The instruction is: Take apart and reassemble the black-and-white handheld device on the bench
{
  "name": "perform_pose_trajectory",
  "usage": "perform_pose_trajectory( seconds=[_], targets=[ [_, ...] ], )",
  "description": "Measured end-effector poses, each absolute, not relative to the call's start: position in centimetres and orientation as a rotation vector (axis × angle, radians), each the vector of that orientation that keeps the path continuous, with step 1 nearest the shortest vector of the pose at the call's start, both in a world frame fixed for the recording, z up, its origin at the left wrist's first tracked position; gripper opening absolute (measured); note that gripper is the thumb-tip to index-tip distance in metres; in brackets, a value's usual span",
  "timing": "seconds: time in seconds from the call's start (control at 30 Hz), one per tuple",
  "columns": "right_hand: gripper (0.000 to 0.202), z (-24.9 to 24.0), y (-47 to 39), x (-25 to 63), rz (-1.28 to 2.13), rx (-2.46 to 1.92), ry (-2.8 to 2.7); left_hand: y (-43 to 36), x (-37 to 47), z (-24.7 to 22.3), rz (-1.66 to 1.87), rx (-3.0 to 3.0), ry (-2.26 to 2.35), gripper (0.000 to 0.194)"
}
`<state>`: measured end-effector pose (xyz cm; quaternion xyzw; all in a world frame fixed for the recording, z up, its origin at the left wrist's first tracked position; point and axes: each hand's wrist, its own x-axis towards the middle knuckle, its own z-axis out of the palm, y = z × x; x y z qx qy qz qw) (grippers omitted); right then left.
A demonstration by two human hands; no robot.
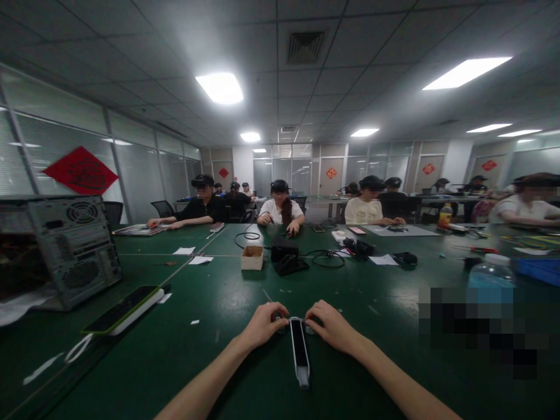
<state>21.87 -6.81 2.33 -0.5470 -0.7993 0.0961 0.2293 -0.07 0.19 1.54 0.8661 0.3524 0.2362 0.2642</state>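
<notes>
A slim, long device (pixel 300 347) with a black top face and white edges lies lengthwise in front of me on the green table, its narrower grey end toward me. At the left of its far end, my left hand (pixel 265 324) has its fingers curled and its thumb at the edge. My right hand (pixel 330 326) is pinched in the same way at the right. Small pale pieces (pixel 310 329) show beside the far end under the fingertips; whether they are joined to the device I cannot tell.
An opened computer case (pixel 65 251) stands at the left, near a green-edged phone (pixel 120 309) on a white block. Ahead are a small cardboard box (pixel 252 258), a black device (pixel 285 254) and cables. A large bottle (pixel 494 271) stands right. Several people sit across the table.
</notes>
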Motion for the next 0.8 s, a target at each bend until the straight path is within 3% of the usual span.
perform_pose_trajectory(
  seconds=[0.33,0.8],
  targets=[
    [0.025,3.2,-5.8,28.1,-0.038,-1.745,-2.127,0.2,-0.2,2.0,0.603,2.353,0.968,0.026],
    [0.023,1.3,-5.1,30.7,0.09,-1.897,-2.152,0.1,-0.1,1.7,0.579,2.384,0.955,0.027]
  ],
)
